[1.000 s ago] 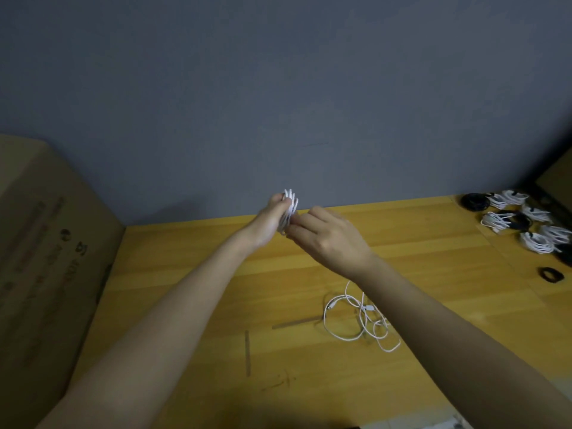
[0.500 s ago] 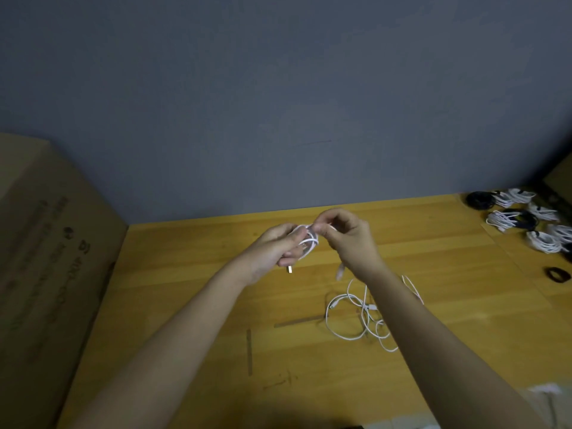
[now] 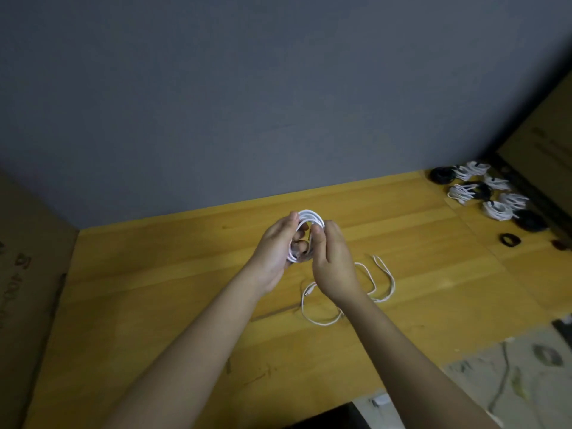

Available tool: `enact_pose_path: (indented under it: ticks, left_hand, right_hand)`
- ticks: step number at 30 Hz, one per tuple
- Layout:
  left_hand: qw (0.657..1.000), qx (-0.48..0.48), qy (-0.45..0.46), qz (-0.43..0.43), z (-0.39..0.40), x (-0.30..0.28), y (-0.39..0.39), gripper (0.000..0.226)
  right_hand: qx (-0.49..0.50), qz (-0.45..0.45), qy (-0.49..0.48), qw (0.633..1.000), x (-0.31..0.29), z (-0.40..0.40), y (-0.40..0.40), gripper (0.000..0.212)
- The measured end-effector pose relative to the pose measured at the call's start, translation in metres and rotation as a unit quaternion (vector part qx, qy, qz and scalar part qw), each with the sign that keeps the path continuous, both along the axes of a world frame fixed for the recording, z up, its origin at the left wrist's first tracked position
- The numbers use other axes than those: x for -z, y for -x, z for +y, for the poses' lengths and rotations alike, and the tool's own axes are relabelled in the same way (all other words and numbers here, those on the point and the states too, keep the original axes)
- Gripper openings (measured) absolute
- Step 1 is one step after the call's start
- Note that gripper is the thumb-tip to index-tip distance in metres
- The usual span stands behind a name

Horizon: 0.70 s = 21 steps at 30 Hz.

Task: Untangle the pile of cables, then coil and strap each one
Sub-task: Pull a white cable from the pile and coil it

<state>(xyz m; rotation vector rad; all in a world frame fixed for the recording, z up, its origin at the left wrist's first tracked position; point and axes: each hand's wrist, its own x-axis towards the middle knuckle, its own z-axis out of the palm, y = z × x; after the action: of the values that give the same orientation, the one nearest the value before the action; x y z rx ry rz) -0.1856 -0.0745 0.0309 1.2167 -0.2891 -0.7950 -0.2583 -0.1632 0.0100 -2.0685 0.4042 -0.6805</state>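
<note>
The print on the cardboard box [image 3: 28, 274] is too blurred to read.

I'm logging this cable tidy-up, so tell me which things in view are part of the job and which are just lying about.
Part of the job:
- white coiled cable, held by the left hand and right hand
- loose white cable on the wooden table
- finished cable bundles
- black strap loop

Lying about:
- cardboard box
- patterned cloth
</note>
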Motion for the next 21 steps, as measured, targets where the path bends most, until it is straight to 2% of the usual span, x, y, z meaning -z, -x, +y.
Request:
enact_pose_path:
  ticks: [3,6,8,10,13,15,18,21]
  left_hand:
    - [0.978,0.007,-0.14,-0.155,-0.021,0.012,0.012,0.027]
    - [0.919,0.094,-0.207,-0.322,-0.039,0.021,0.021,0.027]
    - [0.875,0.148,-0.242,-0.393,-0.054,0.024,0.03,0.025]
    - [0.841,0.16,-0.268,-0.441,-0.077,0.026,0.043,0.02]
    - [0.819,0.147,-0.277,-0.48,-0.123,0.029,0.071,0.02]
    - [0.817,0.137,-0.286,-0.482,-0.158,0.037,0.091,0.023]
    - [0.831,0.121,-0.296,-0.455,-0.214,0.051,0.126,0.025]
    - [0.859,0.14,-0.279,-0.406,-0.274,0.059,0.167,0.024]
  right_hand:
    - [0.033,0.04,-0.014,0.999,0.006,-0.019,0.015,0.026]
    - [0.046,0.078,-0.086,0.992,0.011,-0.048,0.036,0.031]
    - [0.042,0.086,-0.145,0.985,0.014,-0.067,0.054,0.034]
    - [0.029,0.071,-0.198,0.977,0.019,-0.086,0.073,0.038]
    - [0.058,0.045,-0.267,0.961,0.027,-0.115,0.098,0.046]
    - [0.08,0.037,-0.275,0.957,0.033,-0.14,0.116,0.048]
    - [0.062,0.054,-0.227,0.97,0.045,-0.184,0.149,0.035]
    - [0.076,0.065,-0.198,0.975,0.053,-0.246,0.192,0.033]
